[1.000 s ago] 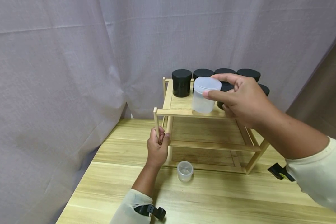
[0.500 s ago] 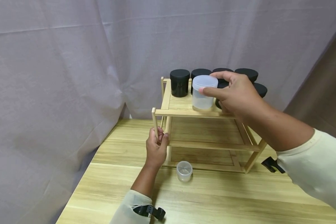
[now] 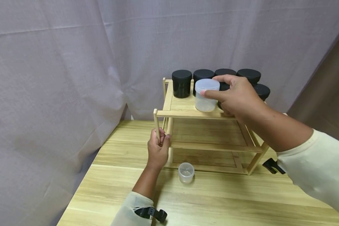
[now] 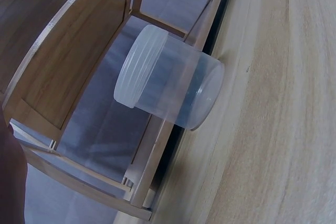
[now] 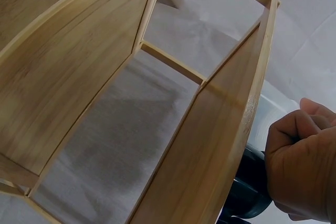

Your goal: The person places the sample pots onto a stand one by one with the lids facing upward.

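While the right hand (image 3: 237, 95) grasps the clear jar (image 3: 206, 95) with thumb and fingers curled round its lidded upper half, the jar stands upright on the top shelf of the rack (image 3: 186, 113), its long axis vertical and its frosted lid facing up. It sits near the shelf's front edge, with the hand at its 3 o'clock and the nearest black jar (image 3: 182, 83) at about its 10 o'clock, close by but apart. More black jars (image 3: 249, 75) stand in a row behind it, toward 12 and 1 o'clock, and one shows just past the knuckles at 3 o'clock; all are upright with black lids on. No label, brand or writing can be read on the clear jar or on any black one. In the right wrist view the hand (image 5: 302, 169) shows curled fingers beside the rack's (image 5: 220, 129) wooden edge, with a dark jar (image 5: 247, 195) under them. The left hand (image 3: 158, 149) is clenched round the rack's front left post, at 7 o'clock from the clear jar and well below it. On the table (image 3: 214, 201), just beside the rack's foot and at 4 o'clock from the left hand, a small cup (image 3: 186, 172) stands upright, mouth up; in the left wrist view the cup (image 4: 168, 85) looks clear and plain, again with no writing.
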`<action>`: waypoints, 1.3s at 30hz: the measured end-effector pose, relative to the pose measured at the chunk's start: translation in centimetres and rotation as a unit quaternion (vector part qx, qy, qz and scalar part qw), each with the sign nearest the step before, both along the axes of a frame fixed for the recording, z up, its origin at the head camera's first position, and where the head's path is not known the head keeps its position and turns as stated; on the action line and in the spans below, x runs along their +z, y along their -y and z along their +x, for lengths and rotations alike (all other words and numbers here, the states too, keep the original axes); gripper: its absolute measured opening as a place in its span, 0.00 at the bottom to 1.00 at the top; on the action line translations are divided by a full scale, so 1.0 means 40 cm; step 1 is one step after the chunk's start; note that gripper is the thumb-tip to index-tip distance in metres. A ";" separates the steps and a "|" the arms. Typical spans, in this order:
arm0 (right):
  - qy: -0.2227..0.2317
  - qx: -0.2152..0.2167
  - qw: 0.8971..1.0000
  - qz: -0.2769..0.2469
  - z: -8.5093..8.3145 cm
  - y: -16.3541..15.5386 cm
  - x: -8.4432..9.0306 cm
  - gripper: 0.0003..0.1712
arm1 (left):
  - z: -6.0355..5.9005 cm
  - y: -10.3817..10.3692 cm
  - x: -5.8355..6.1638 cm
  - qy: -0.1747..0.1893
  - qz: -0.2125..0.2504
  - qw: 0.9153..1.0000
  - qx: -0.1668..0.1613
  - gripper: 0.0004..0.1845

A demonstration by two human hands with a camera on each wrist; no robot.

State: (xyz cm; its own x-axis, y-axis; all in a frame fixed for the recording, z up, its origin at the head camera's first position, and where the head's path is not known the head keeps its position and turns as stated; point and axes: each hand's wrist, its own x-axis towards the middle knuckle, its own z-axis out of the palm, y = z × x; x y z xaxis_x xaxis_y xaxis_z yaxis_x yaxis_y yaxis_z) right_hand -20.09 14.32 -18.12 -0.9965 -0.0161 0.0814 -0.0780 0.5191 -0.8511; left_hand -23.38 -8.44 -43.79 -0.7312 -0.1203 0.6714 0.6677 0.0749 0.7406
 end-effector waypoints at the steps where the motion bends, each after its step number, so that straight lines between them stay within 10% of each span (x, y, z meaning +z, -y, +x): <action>1: 0.001 0.000 1.000 0.001 0.000 -0.001 0.000 0.46 | -0.001 -0.001 0.000 0.000 0.000 1.000 0.000 0.06; 23: 0.004 0.010 0.999 0.034 0.000 -0.011 -0.006 0.66 | -0.005 -0.002 -0.001 0.002 -0.001 1.000 0.007 0.06; 39: -0.162 0.075 0.980 0.083 0.036 -0.009 -0.062 0.71 | -0.002 -0.006 0.005 -0.002 0.012 1.000 -0.011 0.05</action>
State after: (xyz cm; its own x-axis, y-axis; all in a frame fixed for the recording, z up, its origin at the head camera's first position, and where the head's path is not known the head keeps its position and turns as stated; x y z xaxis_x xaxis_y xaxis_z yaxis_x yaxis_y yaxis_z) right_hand -18.65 14.68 -20.61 -0.9044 -0.2010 0.3765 -0.4163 0.6095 -0.6747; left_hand -23.47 -8.21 -43.58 -0.7312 -0.1199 0.6715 0.6720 0.0427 0.7393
